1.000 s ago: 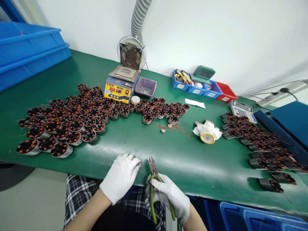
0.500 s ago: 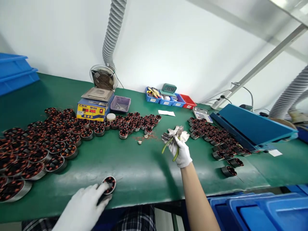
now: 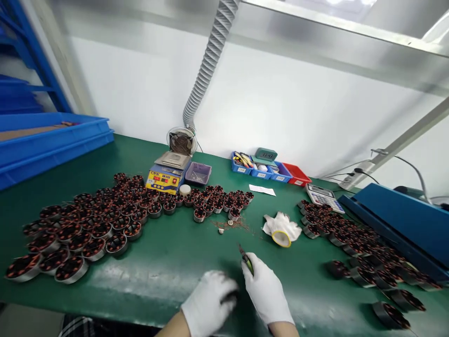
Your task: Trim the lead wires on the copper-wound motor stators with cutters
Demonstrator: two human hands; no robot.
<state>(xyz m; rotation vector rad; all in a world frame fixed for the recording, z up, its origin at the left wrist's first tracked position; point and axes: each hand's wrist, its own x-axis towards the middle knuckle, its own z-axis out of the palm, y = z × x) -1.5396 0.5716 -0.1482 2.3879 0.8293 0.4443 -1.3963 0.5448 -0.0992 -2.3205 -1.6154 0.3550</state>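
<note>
My right hand (image 3: 264, 290), in a white glove, is closed around green-handled wire cutters (image 3: 246, 262). Their dark jaws point up and away from me. To its left, my gloved left hand (image 3: 210, 299) is curled, its fingertips smeared by motion, gripping a motor stator (image 3: 230, 296). Only a dark bit of that stator shows between thumb and fingers. The two hands are close together but apart, low over the green table. Beyond the right hand lies a crumpled white glove (image 3: 287, 228) with a yellow-edged cuff.
Many stators with copper windings cover the left (image 3: 93, 248) and right (image 3: 363, 276) of the green table (image 3: 168, 255). A soldering pot (image 3: 164, 180), a purple tray (image 3: 198, 173), small bins (image 3: 261, 172) and a calculator (image 3: 324, 196) stand behind. Wire scraps (image 3: 235, 225) lie mid-table.
My left hand has moved right with the stator, towards my right hand. My right hand has come nearer with the wire cutters, off the white glove. The view has turned left.
</note>
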